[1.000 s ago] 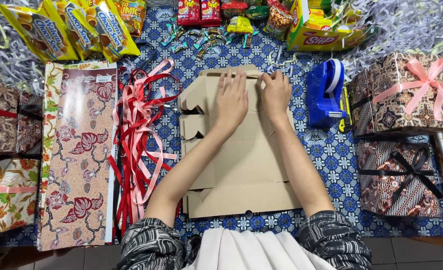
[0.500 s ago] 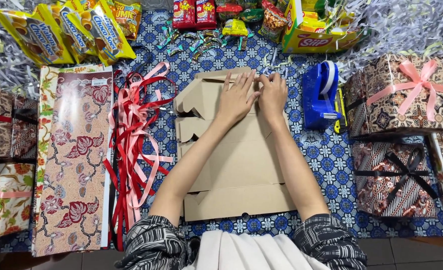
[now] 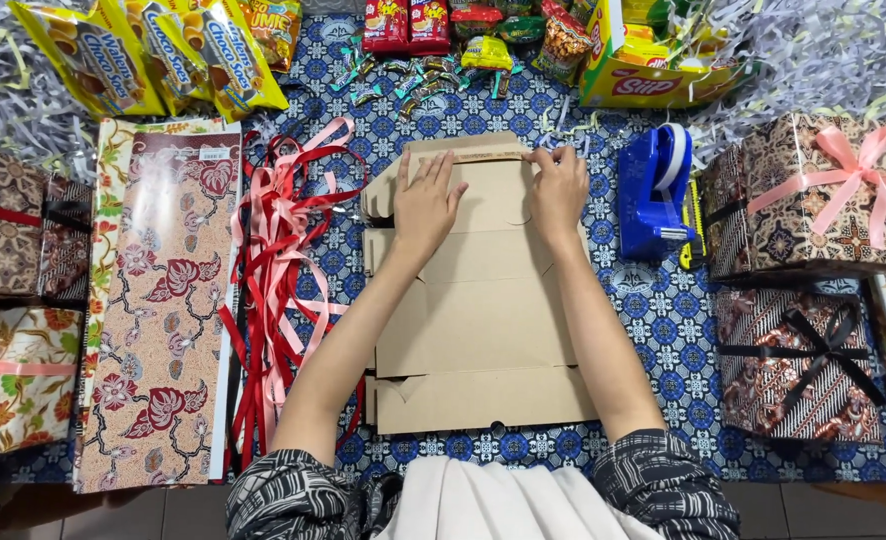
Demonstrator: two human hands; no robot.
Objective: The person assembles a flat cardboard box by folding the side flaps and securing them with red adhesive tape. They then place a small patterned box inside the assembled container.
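Both hands, left (image 3: pixel 426 203) and right (image 3: pixel 557 186), apparently press the flat cardboard box (image 3: pixel 478 320).

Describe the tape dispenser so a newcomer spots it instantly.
Start at the flat brown cardboard box in the middle, under both hands. Just beyond the right hand stands the tape dispenser. It is the only solid blue plastic thing, with a white roll on top.

We find bare patterned cloth (image 3: pixel 663 310) beside the cardboard box (image 3: pixel 478 330); ribbons (image 3: pixel 283 260) crowd its left, the tape dispenser (image 3: pixel 653 195) probably blocks its right.
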